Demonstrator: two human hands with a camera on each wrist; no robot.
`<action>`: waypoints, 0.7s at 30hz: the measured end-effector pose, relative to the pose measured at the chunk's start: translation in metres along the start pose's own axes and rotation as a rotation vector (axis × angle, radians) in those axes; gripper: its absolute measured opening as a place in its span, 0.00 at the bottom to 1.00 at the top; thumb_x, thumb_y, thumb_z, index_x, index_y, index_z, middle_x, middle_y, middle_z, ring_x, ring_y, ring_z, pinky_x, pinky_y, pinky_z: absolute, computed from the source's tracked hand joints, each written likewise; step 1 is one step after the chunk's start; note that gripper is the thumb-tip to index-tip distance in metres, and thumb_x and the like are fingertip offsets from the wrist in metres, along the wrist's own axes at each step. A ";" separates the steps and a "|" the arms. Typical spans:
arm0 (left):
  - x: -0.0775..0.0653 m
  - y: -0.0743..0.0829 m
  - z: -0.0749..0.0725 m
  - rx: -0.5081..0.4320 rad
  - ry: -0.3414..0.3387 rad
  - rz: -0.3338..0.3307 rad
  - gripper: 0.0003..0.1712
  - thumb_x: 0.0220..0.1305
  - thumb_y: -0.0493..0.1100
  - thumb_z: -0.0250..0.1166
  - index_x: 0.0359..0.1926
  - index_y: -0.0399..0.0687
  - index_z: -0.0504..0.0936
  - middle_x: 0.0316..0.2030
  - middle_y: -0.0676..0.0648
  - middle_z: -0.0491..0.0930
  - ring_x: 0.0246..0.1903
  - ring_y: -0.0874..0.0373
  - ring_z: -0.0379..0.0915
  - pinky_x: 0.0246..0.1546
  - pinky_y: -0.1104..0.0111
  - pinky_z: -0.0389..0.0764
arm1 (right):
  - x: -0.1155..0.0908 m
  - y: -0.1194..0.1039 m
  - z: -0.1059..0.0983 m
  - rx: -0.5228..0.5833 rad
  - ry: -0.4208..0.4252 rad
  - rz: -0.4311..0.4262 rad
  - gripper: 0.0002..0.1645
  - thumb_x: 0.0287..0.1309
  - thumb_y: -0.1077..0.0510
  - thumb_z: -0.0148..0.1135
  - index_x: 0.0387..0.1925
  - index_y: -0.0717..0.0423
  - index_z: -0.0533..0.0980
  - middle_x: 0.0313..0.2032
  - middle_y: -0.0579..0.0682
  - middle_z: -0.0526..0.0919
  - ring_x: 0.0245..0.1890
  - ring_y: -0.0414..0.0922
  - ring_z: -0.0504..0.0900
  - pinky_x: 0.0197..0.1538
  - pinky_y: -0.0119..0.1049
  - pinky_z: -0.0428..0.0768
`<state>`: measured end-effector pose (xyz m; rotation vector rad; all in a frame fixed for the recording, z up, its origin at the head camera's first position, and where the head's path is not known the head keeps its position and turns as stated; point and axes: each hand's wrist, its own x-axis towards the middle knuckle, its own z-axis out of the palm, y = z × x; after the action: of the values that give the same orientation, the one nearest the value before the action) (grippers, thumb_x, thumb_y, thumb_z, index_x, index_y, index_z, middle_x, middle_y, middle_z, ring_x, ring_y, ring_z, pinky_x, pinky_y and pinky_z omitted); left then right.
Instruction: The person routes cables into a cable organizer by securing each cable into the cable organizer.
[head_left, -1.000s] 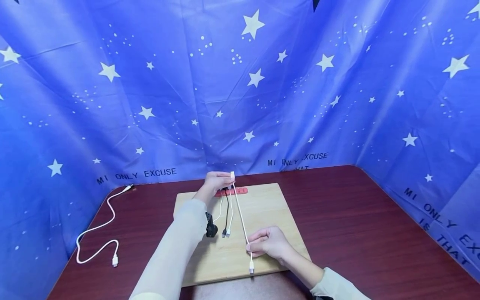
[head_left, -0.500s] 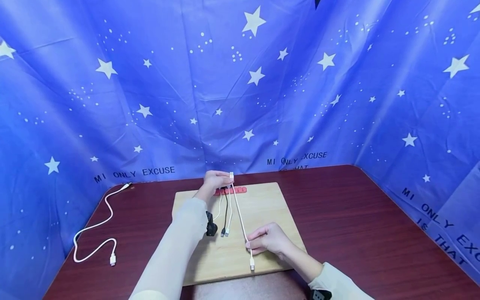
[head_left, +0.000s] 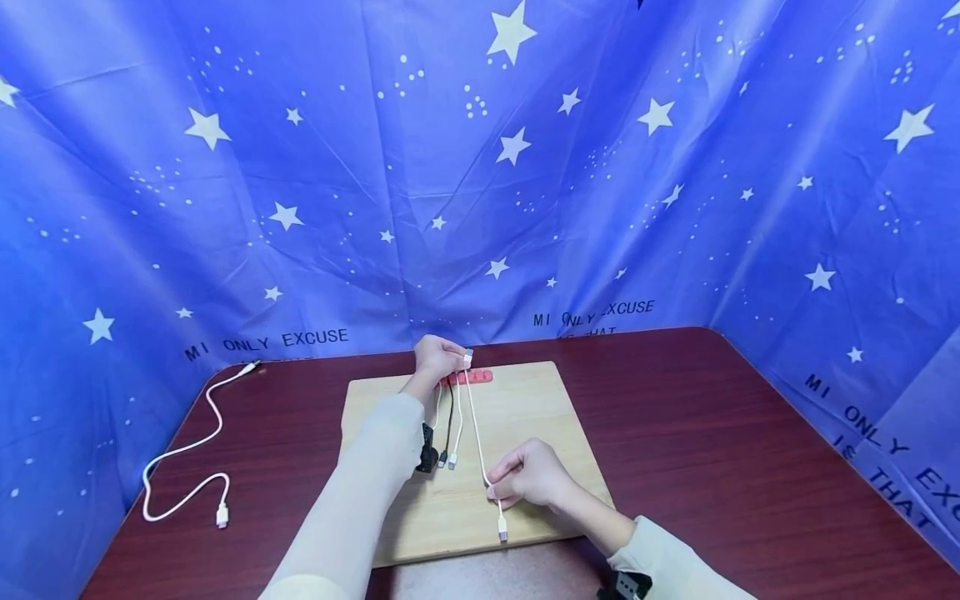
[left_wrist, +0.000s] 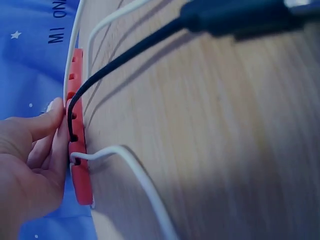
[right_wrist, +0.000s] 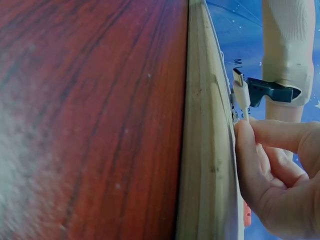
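A white USB cable (head_left: pixel 474 417) runs taut between my two hands over the wooden board (head_left: pixel 543 433). My left hand (head_left: pixel 439 357) pinches it at its far plug (head_left: pixel 468 357), close behind the red cable holder (head_left: pixel 482 377). My right hand (head_left: pixel 534 475) pinches the same cable a little above its near plug (head_left: pixel 502 531), which points toward me. In the right wrist view this plug (right_wrist: pixel 241 92) sticks out past the thumb and finger. The red holder (left_wrist: pixel 81 185) has a row of slots; a black cable (left_wrist: pixel 130 60) and a white cable (left_wrist: pixel 135 162) sit in it.
The seated cables' black plug (head_left: pixel 442 459) and white plug (head_left: pixel 452 461) lie on the board. Another white cable (head_left: pixel 217 417) lies loose on the dark red table (head_left: pixel 675 433) at the left. A blue starry cloth (head_left: pixel 450 167) hangs behind.
My left hand has shifted slightly right and turned, and the far plug's metal tip now shows. The holder's left end is more covered. My right hand keeps its grip almost unmoved.
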<state>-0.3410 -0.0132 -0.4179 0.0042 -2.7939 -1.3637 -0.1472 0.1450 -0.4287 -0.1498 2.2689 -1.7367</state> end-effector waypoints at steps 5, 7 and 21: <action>0.004 0.010 0.001 0.097 0.007 0.053 0.09 0.44 0.37 0.76 0.31 0.46 0.90 0.32 0.46 0.89 0.38 0.53 0.83 0.46 0.68 0.83 | 0.003 -0.006 -0.002 -0.039 0.009 0.015 0.10 0.38 0.76 0.70 0.29 0.74 0.81 0.25 0.66 0.86 0.18 0.44 0.86 0.27 0.37 0.87; 0.006 0.014 0.003 0.120 0.008 0.063 0.08 0.45 0.35 0.75 0.31 0.46 0.90 0.31 0.46 0.89 0.36 0.54 0.83 0.42 0.69 0.84 | 0.005 -0.008 -0.002 -0.058 0.017 0.018 0.10 0.37 0.76 0.71 0.28 0.74 0.82 0.24 0.65 0.86 0.18 0.44 0.86 0.27 0.37 0.87; 0.006 0.010 0.005 0.180 -0.045 0.080 0.07 0.45 0.33 0.74 0.30 0.43 0.89 0.32 0.43 0.88 0.39 0.53 0.83 0.45 0.66 0.85 | 0.010 -0.008 0.003 -0.084 0.010 0.066 0.09 0.36 0.76 0.71 0.26 0.71 0.82 0.22 0.62 0.86 0.16 0.42 0.85 0.25 0.36 0.86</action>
<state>-0.3475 -0.0030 -0.4128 -0.1340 -2.9087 -1.1059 -0.1571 0.1372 -0.4231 -0.0819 2.3277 -1.6145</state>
